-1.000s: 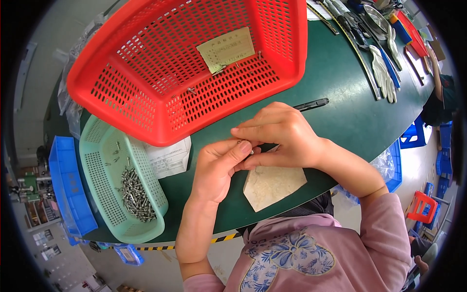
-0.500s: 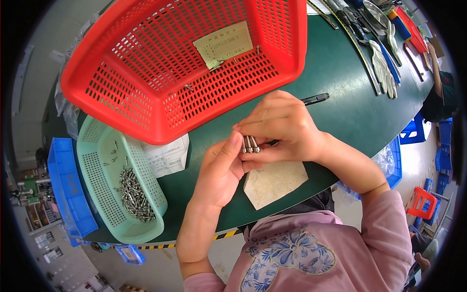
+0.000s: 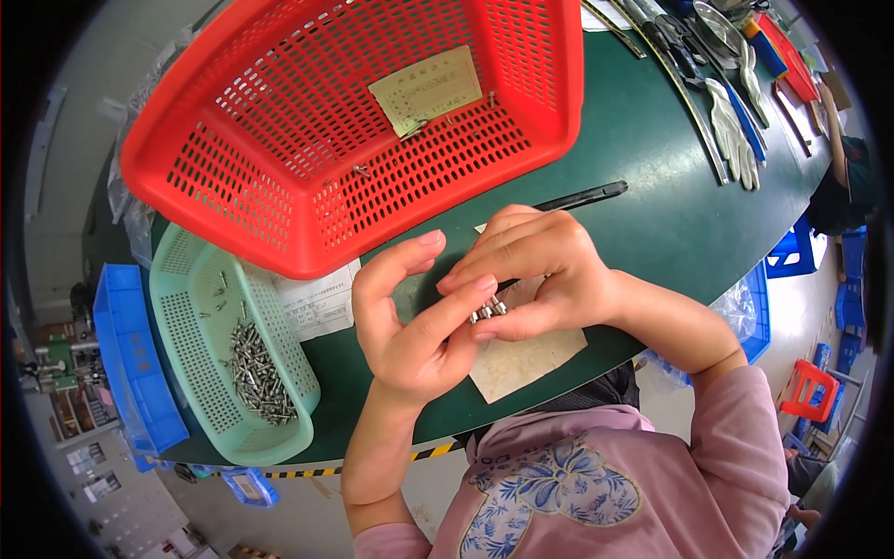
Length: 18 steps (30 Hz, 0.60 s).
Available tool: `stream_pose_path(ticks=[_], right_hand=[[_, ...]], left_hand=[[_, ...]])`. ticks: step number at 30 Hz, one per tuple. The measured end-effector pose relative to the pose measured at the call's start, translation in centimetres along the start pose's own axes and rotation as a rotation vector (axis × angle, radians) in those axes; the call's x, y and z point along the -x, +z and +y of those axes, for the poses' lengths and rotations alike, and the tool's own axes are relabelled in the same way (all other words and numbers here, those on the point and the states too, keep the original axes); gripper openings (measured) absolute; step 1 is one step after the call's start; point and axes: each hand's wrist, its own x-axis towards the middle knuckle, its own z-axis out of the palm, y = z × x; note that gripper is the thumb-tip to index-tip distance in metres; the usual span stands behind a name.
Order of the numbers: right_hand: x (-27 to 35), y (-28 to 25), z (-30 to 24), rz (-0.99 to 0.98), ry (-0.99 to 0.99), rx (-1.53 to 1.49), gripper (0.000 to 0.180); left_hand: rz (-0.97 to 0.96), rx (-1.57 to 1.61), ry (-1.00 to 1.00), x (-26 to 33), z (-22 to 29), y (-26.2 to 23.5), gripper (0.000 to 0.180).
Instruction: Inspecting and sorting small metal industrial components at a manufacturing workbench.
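Observation:
My right hand is closed on several small metal screws, their heads bunched between its thumb and fingers. Close against it is my left hand, with index finger raised and spread from the thumb. The left thumb tip touches or nearly touches the screws; its lower fingers are partly hidden. Beneath both hands lies a flat beige piece on the green table. A light-green basket at the left contains a pile of similar metal screws.
A large red basket stands beyond my hands, holding a yellowish card and a few loose screws. A black slim tool lies past my right hand. White gloves are at far right; a blue bin is at far left.
My hands have come slightly nearer to me. The left index finger has lifted away from the right hand, and the screws have tilted in the right fingers. More of the black tool shows.

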Motion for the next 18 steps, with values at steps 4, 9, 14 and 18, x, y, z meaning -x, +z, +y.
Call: stream_pose_path(ticks=[4, 9, 14, 18], right_hand=[[0.32, 0.56, -0.03, -0.036, 0.094, -0.187, 0.031], [0.43, 0.56, 0.05, -0.063, 0.18, -0.32, 0.032], [0.44, 0.47, -0.05, -0.064, 0.207, -0.31, 0.031], [0.48, 0.36, -0.18, -0.079, 0.247, -0.314, 0.03]], left_hand=[[-0.019, 0.049, 0.004, 0.11, -0.19, -0.38, 0.034], [-0.014, 0.141, -0.091, 0.24, -0.29, -0.24, 0.031], [0.001, 0.217, -0.145, 0.2, -0.38, -0.07, 0.029], [-0.023, 0.282, -0.237, 0.04, 0.07, -0.15, 0.025]])
